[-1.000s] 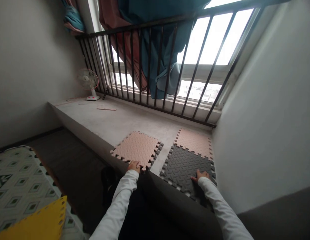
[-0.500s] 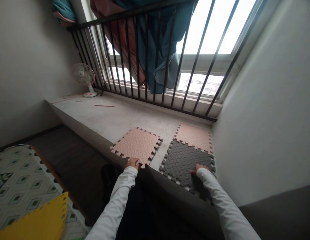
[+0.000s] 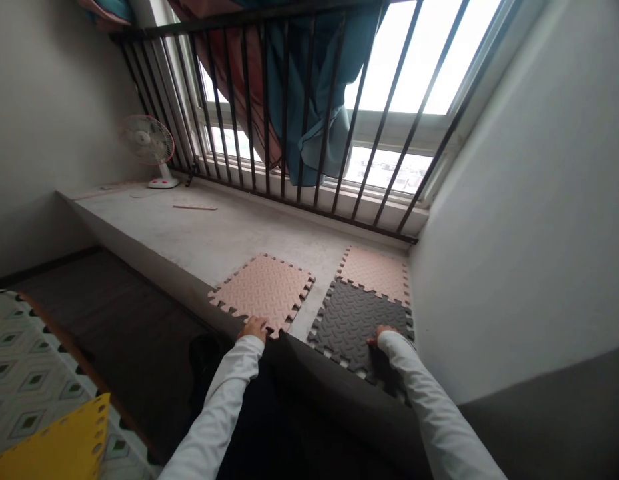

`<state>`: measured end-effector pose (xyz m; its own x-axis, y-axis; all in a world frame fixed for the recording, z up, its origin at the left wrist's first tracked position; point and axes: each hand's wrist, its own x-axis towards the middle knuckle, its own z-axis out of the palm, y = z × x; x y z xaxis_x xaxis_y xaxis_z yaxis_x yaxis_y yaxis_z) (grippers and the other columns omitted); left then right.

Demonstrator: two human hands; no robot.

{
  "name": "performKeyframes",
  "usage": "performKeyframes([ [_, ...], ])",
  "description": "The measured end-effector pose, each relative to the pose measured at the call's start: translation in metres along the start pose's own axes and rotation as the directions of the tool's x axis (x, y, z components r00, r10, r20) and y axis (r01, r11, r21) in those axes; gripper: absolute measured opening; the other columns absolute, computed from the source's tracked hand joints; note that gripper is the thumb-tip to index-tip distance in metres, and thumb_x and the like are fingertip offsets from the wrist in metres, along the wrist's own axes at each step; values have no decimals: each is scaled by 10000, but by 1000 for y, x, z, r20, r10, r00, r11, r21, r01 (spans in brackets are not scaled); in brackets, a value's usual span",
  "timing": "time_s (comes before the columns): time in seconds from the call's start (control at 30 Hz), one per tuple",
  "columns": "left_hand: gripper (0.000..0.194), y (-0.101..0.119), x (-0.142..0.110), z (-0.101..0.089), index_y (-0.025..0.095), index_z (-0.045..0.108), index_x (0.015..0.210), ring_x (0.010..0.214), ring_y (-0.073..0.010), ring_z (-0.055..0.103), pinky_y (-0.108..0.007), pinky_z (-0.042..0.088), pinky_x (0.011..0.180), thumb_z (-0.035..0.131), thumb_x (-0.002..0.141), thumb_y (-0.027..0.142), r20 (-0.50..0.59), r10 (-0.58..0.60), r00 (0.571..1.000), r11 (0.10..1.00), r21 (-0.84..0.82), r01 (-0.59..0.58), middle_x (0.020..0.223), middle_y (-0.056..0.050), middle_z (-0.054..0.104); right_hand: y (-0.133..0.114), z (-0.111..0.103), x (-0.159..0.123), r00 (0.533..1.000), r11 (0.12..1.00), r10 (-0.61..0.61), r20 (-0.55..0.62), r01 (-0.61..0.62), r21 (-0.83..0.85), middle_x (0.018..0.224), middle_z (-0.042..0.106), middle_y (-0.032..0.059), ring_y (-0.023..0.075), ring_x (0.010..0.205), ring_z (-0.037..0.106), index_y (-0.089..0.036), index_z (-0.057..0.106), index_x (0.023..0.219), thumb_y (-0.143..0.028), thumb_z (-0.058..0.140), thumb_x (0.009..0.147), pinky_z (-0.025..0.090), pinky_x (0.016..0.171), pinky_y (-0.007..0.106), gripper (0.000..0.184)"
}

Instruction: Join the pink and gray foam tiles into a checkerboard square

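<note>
1. Three foam puzzle tiles sit toward the right end of the concrete bench (image 3: 139, 230), along its front edge: a pink tile (image 3: 262, 292) at the edge, a grey tile (image 3: 356, 323) to its right, and a second pink tile (image 3: 374, 273) behind the grey one, touching it.
2. Our left hand (image 3: 253, 328) lies on the first pink tile's front edge, fingers curled over it; we cannot tell whether they are pinching the tile.
3. Our right hand (image 3: 385, 335) rests on the grey tile near its front right corner, fingers spread and unclenched, grasping nothing.
4. A strip of concrete shows between the first pink tile and the grey tile; the grey and rear pink tiles stand just beside the right wall (image 3: 509, 220).
5. Concrete runs back to the iron window bars (image 3: 285, 100) along the bench's rear edge, with a wooden strip (image 3: 194, 207) lying well apart from the tiles and a desk fan (image 3: 148, 143) in the far left corner.
6. Below the bench at lower left, a yellow foam tile (image 3: 54, 443) lies on a patterned mat (image 3: 24, 373).
</note>
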<state>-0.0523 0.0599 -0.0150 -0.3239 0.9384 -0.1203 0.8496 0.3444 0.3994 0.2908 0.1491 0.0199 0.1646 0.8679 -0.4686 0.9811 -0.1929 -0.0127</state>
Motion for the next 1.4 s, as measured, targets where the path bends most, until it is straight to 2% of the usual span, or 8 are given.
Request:
performKeyframes([
  [0.23, 444, 18, -21, 9, 252, 564, 1074, 982, -229, 483, -339, 407, 767, 430, 681, 96, -107, -75, 991, 985, 148, 91, 1089, -99, 509, -60, -23, 25, 987, 991, -125, -103, 130, 35, 1109, 558, 143, 266, 1014, 520, -180, 602, 967, -239, 593, 664, 423, 822, 380, 309],
  [0.33, 428, 30, -37, 26, 232, 563, 1083, 1132, -273, 380, -416, 340, 886, 428, 692, 124, -217, 123, 968, 981, 175, -86, 1210, -94, 483, -89, -31, 48, 979, 988, -128, -157, 140, 69, 1116, 554, 109, 237, 1025, 513, -223, 582, 992, -248, 574, 684, 415, 834, 358, 309],
  [0.47, 481, 50, -53, 59, 268, 374, 1258, 1224, -205, 299, -390, 197, 1022, 372, 777, 258, -79, 635, 769, 772, 121, -625, 1342, -20, 359, -112, -38, 75, 974, 991, -88, -209, 106, 81, 1104, 554, 114, 260, 1056, 485, -226, 568, 1022, -315, 571, 692, 412, 830, 374, 342],
  [0.57, 576, 65, -56, 76, 255, 195, 1331, 1275, -214, 189, -431, 146, 1042, 364, 789, 353, 66, 741, 669, 670, 5, -742, 1409, -20, 182, -123, -42, 88, 971, 996, -55, -233, 71, 60, 1103, 540, 165, 289, 1043, 488, -176, 577, 1019, -342, 543, 717, 417, 805, 393, 347],
  [0.67, 615, 74, -51, 83, 238, 116, 1345, 1287, -219, 143, -468, 122, 1049, 343, 796, 396, 156, 758, 633, 651, -129, -748, 1415, -34, 137, -130, -44, 95, 966, 997, -65, -251, 75, 32, 1092, 549, 156, 267, 1024, 503, -178, 585, 1015, -282, 518, 740, 422, 789, 366, 302],
  [1.17, 565, 80, -47, 91, 260, 252, 1312, 1272, -220, 195, -485, 103, 1050, 378, 775, 386, 167, 692, 703, 717, -275, -641, 1394, -8, 235, -119, -65, 119, 954, 999, -41, -298, 40, -11, 1034, 587, 127, 230, 937, 550, -207, 586, 983, -285, 412, 780, 425, 700, 308, 279],
  [1.27, 544, 81, -48, 84, 266, 242, 1312, 1275, -197, 185, -479, 84, 1052, 350, 788, 362, 169, 692, 702, 715, -289, -636, 1400, 13, 221, -109, -102, 112, 897, 996, 29, -441, 14, 94, 954, 604, 106, 215, 869, 563, -226, 581, 962, -331, 405, 773, 419, 651, 294, 278],
  [1.4, 535, 82, -47, 80, 280, 285, 1291, 1267, -188, 204, -486, 51, 1049, 375, 770, 357, 196, 653, 732, 753, -274, -598, 1390, 27, 251, -83, -174, 88, 717, 952, 217, -663, -5, 306, 927, 589, 105, 212, 836, 550, -221, 575, 991, -306, 426, 756, 395, 631, 287, 291],
])
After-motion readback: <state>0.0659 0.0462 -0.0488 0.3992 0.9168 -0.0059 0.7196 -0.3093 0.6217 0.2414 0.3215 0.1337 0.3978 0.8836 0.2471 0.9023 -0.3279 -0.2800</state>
